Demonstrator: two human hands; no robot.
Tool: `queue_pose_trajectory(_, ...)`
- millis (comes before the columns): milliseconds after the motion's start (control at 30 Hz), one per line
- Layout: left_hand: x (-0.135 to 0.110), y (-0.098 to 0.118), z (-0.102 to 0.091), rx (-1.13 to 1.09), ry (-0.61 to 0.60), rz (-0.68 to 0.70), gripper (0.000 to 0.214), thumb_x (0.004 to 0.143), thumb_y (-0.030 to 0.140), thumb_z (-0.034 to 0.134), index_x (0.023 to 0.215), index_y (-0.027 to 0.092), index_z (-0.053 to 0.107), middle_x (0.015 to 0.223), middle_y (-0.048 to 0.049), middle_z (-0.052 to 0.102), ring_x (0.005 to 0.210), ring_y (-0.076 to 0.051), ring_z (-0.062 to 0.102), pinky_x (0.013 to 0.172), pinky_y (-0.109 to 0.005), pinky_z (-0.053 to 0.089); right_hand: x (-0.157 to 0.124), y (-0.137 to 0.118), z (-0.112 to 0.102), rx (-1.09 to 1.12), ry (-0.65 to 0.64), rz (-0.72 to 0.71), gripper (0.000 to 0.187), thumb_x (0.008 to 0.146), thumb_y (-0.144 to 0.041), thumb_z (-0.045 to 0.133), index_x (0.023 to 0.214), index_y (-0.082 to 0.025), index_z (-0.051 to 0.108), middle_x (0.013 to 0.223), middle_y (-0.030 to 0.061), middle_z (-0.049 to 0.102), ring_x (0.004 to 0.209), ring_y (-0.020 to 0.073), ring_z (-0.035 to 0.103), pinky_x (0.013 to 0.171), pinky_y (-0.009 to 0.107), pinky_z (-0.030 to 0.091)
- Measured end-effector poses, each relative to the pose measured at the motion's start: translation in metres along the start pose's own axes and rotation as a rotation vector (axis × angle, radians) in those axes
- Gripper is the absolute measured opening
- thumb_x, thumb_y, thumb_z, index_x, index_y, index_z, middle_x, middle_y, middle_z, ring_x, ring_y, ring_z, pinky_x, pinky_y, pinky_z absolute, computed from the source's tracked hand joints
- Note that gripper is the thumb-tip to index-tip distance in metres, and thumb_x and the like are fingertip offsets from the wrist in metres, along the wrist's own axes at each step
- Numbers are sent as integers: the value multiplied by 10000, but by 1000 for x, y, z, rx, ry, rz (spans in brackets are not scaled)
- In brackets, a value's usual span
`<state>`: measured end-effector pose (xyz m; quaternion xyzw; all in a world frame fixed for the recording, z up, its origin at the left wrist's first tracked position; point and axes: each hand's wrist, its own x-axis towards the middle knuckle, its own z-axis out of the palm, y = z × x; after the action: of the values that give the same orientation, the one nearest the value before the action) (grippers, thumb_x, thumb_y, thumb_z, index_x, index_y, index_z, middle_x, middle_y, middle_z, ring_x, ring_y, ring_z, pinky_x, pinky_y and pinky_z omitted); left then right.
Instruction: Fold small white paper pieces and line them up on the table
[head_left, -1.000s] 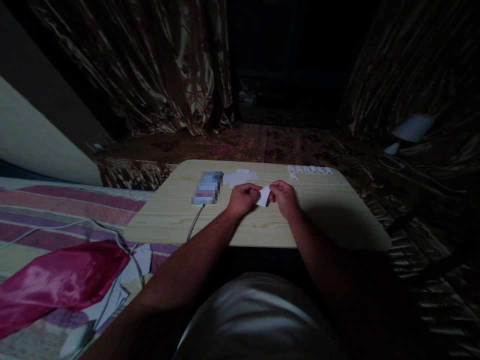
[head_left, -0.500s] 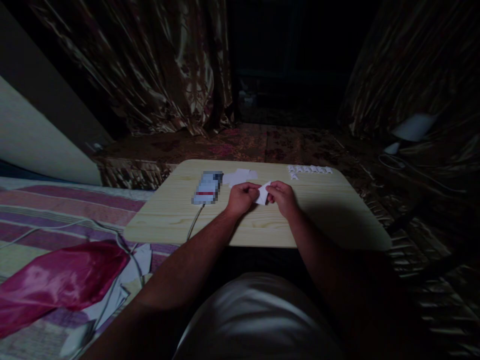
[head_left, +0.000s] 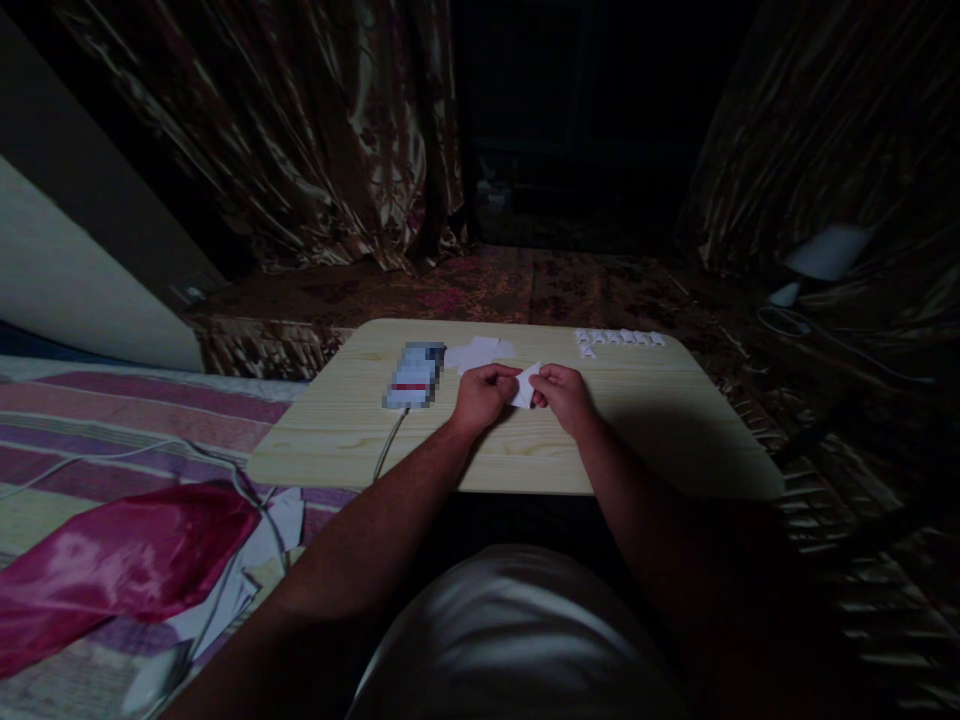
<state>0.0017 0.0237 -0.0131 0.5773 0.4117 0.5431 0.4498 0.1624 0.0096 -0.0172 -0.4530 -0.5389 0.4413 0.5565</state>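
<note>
A small folded piece of white paper (head_left: 524, 393) is held between my two hands, above the middle of a light wooden table (head_left: 330, 440). My left hand (head_left: 484, 393) pinches its left side, thumb on top. The right edge of the paper is gripped by the thumb and fingers of my right hand (head_left: 562, 391). Just beyond my left hand lie flat sheets of white paper (head_left: 480, 352). Several small folded paper pieces (head_left: 619, 338) stand in a row at the far right of the table, with one more folded piece (head_left: 589, 352) in front of them.
A phone (head_left: 412, 378), blurred out, lies left of my hands with a white cable (head_left: 390, 445) running off the near edge. On the striped bed at left is a shiny pink cloth (head_left: 142, 550). A lamp (head_left: 829, 255) stands at far right.
My right thumb has shifted slightly left on the folded paper. Both hands otherwise keep their place and hold, and the other things have not moved.
</note>
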Motion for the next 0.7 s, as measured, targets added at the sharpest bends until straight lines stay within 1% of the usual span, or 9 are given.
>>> queue_pose_trajectory(267,-1,3,1,6,-20,-13,295,654,276,724,894,112,777,644,-20,673,523,-91,514,515,-217,395,0,-1,2,10,46,-5,235,720,-377,685,640,-192,566,477,-27,574,424,94,483,429,213,343)
queue_pose_trajectory(467,-1,1,1,-40,-87,-21,339,637,257,747,942,112,750,728,-33,700,573,-98,566,566,-222,446,0,-4,3,30,70,8,229,713,-371,684,635,-192,565,472,-33,566,418,91,480,430,212,355)
queue_pose_trajectory(700,-2,2,1,-38,-58,-31,349,619,273,764,927,111,740,661,-8,661,542,-92,536,549,-220,426,0,-3,3,34,80,8,218,716,-361,684,648,-185,576,474,-33,568,421,86,476,432,205,357)
